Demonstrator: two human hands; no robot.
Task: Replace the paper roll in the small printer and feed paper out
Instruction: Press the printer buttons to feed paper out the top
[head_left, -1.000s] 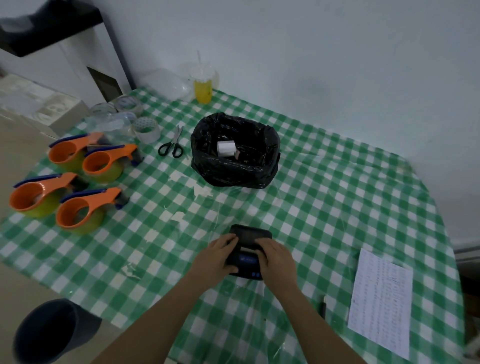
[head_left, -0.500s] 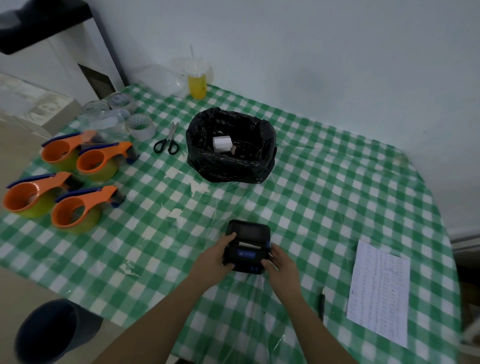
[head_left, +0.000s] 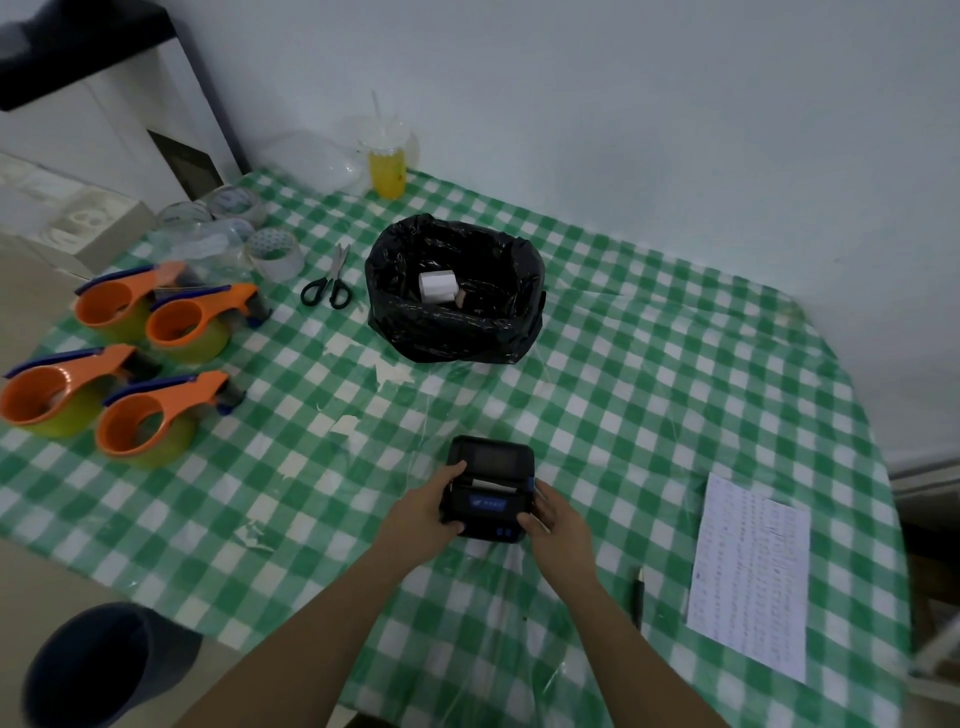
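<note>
Small black printer (head_left: 488, 488) on checked tablecloth (head_left: 649, 395), gripped at both sides between left hand (head_left: 426, 512) and right hand (head_left: 558, 519).

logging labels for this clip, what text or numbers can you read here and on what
Nothing can be read.
Printer: blue label on its front, blurred.
Printed sheet: rows of fine print, too small.
Tape roll: dotted pattern, no words legible.
Yellow drink cup: no legible text.
</note>
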